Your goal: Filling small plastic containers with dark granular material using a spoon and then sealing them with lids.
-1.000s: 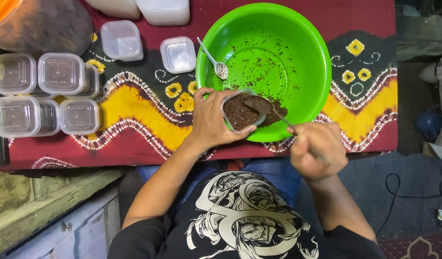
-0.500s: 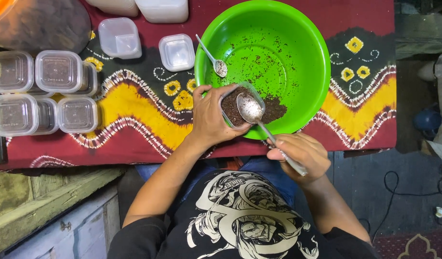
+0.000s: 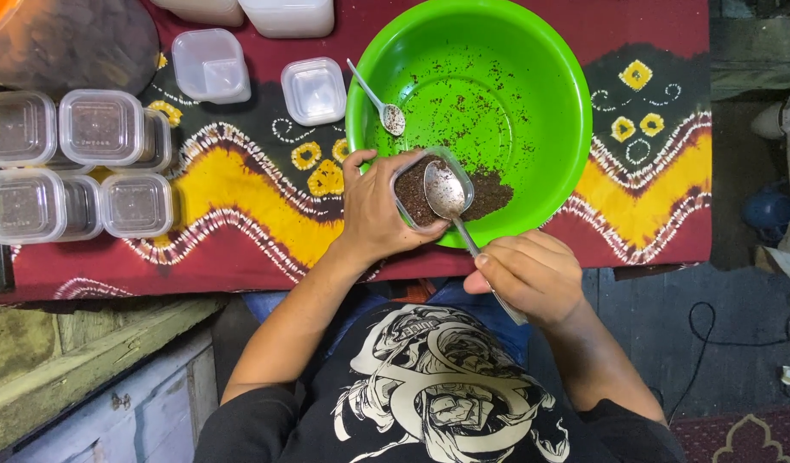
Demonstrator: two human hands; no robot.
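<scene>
**Materials and finishes on my table**

I see a glossy, smooth green plastic bowl, speckled with dark, matt, crumbly grains. My left hand holds a small clear plastic tub filled with the same coarse brown material. My right hand grips a shiny metal spoon. A second metal spoon leans on the bowl's rim. The tablecloth is matt dyed cloth. The lidded containers are translucent, slightly frosted plastic. The bench looks like rough, worn wood.

A bowl sits on the table, a small spoon leaning on its left rim. Over its near edge is a container with a spoon above it. Lidded containers cluster far left.
</scene>
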